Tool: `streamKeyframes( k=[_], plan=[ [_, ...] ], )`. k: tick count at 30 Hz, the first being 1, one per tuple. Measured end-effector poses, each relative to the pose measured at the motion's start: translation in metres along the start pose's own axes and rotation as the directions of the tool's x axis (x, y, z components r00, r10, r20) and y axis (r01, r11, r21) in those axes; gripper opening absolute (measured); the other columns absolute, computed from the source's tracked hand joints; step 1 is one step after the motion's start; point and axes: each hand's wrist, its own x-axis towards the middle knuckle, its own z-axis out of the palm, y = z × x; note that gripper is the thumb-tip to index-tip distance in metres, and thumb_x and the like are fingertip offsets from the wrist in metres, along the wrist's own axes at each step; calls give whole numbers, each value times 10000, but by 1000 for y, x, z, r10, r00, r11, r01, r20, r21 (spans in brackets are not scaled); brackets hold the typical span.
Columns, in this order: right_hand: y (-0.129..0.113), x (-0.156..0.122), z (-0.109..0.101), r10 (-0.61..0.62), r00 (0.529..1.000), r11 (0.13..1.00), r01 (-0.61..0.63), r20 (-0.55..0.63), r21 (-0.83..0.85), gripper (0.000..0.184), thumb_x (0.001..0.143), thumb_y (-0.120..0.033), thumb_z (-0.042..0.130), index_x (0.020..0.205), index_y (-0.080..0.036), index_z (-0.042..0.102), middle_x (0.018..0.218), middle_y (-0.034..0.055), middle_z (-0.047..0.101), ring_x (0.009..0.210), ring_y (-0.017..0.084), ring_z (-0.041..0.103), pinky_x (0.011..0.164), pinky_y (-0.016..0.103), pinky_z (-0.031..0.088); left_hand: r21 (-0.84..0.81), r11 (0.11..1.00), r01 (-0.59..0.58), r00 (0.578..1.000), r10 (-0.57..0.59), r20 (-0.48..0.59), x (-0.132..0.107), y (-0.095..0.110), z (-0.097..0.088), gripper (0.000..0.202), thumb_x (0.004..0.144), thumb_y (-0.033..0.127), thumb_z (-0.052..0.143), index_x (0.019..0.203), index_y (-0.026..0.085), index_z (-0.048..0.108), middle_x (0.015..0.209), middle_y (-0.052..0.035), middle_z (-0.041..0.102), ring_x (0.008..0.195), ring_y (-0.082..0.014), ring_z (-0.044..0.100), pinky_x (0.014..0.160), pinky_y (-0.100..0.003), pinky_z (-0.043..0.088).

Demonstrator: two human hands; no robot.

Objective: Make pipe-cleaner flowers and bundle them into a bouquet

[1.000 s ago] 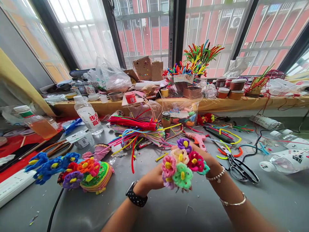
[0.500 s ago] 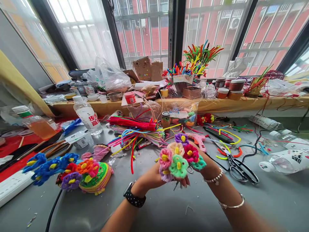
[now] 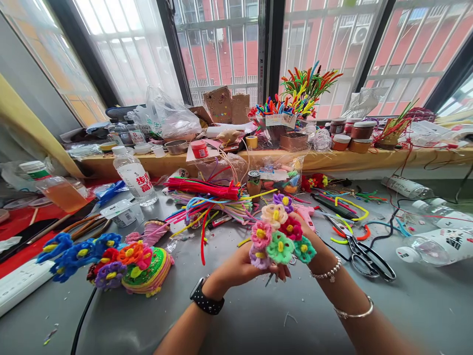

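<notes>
Flowers [image 3: 279,239] are half-hiding right hand [image 3: 306,230]; can't tell its grip. Left hand [image 3: 239,268] is grasping them; I'm fearing uneven squeeze splaying them.

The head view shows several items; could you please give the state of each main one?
Flower bunch, held, blooms up
Scissors, lying, open or shut unclear
Glue gun, lying down, partly hidden
Red pipe cleaners, bundled, lying
Tall clear bottle, upright, capped
Amber-liquid bottle, capped
Lower right bottle, lying, capped
Watch, strapped on
</notes>
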Motion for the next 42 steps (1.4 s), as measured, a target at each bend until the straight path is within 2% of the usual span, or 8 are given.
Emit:
streamKeyframes(
  k=[3,6,10,17,25,31,36,42],
  plan=[
    [-4,4,-1,116,988,987,-126,104,100,124,562,-298,650,566,-186,598,551,-11,586,469,112,530,436,225,438,-17,1000,-11,1000,11,5,1,-3,0,252,745,332,487,710,116,612,785,-87,636,729,-158,564,685,-257,440],
    [-9,5,-2,162,982,965,-179,101,191,142,582,-293,645,583,-173,570,532,-32,529,425,71,453,411,192,387,-14,1000,-2,1000,2,9,1,-5,-1,262,749,338,484,736,114,620,785,-90,631,724,-153,559,671,-246,443],
    [-18,5,-3,114,992,961,-122,45,249,218,598,-331,635,565,-172,488,535,-55,423,431,51,359,392,170,306,17,1000,-15,1000,15,0,1,-8,-3,287,756,340,475,731,102,633,797,-102,633,744,-163,564,684,-253,445],
    [-36,11,-20,-126,986,963,148,-111,226,238,678,-393,566,619,-205,433,570,-63,263,443,69,240,377,185,251,143,987,-77,994,88,-71,1,-15,-3,255,757,320,476,743,124,640,787,-80,647,741,-152,573,716,-242,433],
    [-29,20,-44,-5,983,942,66,-183,329,249,606,-332,663,634,-174,473,568,-72,303,423,40,223,348,160,225,-24,993,-112,948,99,-303,-4,-5,-18,207,755,250,496,682,107,627,755,-70,607,820,-175,549,760,-280,409],
    [-25,23,-58,44,969,920,56,-244,388,215,601,-286,676,662,-155,516,578,-69,352,433,24,270,345,130,233,-30,993,-111,929,93,-358,-5,-4,-20,196,760,223,490,681,104,623,760,-65,587,806,-161,534,746,-264,409],
    [-13,21,-47,168,981,937,-128,-99,326,151,646,-265,636,653,-149,539,598,-48,408,476,36,322,388,141,276,-44,993,-110,859,73,-507,0,-8,-19,182,749,244,504,682,110,607,762,-54,583,779,-152,530,708,-252,429],
    [4,12,-11,33,982,983,2,-185,186,173,641,-305,643,690,-170,547,611,-53,432,472,35,289,405,154,252,-67,993,-92,806,35,-591,3,-13,-18,178,731,266,526,705,119,622,746,-35,576,724,-131,537,688,-243,456]
  ],
)
